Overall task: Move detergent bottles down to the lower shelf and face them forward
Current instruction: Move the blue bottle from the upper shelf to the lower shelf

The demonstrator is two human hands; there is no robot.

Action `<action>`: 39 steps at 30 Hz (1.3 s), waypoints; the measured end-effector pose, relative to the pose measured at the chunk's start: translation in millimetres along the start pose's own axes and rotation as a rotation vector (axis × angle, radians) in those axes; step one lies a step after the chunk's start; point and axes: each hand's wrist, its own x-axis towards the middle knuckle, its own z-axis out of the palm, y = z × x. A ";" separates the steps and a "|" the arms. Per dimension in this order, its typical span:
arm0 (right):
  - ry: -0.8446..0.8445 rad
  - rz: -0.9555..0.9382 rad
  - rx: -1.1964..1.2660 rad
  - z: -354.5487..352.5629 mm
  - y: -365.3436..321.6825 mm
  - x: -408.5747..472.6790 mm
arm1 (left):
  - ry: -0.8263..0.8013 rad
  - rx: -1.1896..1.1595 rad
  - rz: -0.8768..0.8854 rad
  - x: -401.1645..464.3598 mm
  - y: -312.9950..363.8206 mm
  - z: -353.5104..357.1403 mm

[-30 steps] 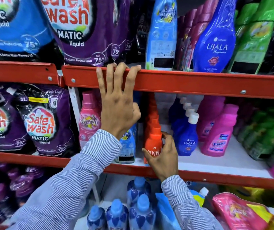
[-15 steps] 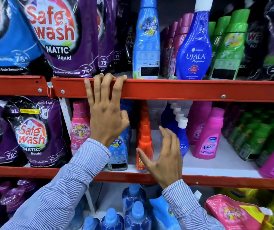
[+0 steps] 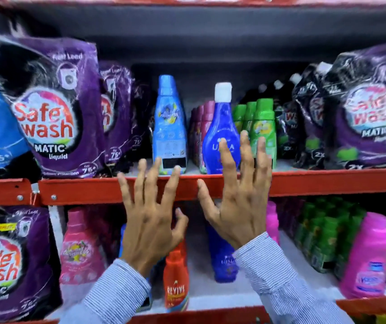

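Note:
On the upper shelf (image 3: 327, 182) stand a light blue bottle (image 3: 169, 123) and a dark blue Ujala bottle (image 3: 220, 134) with a white cap. My left hand (image 3: 151, 220) is raised with fingers spread, its fingertips at the shelf's red edge just below the light blue bottle. My right hand (image 3: 236, 197) is also spread, fingers reaching up in front of the dark blue bottle; whether they touch it is unclear. Both hands hold nothing. On the lower shelf (image 3: 210, 298) stand an orange Revive bottle (image 3: 175, 281) and a small blue bottle (image 3: 224, 260).
Purple Safe Wash pouches (image 3: 54, 108) fill the upper left and right (image 3: 369, 113). Green bottles (image 3: 263, 127) and maroon ones (image 3: 201, 127) flank the Ujala bottle. Lower shelf holds pink bottles (image 3: 82, 249), (image 3: 367, 260), green packs (image 3: 322, 235) and another pouch (image 3: 7, 260).
My view has tilted up. My left hand has let go of the red shelf edge and my right hand has left the orange bottle; both have risen, spread, toward the upper shelf's bottles.

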 end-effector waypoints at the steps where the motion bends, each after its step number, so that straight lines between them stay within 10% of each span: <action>1: -0.002 0.005 -0.006 1.1 1.9 8.5 | -0.003 0.003 0.020 2.8 4.9 1.7; 12: -0.145 0.159 0.188 16.2 -0.3 50.2 | -0.090 0.056 0.077 5.4 12.8 19.9; 39: 0.121 0.016 0.438 -44.5 32.6 -37.1 | -0.031 0.093 0.037 3.5 16.3 26.0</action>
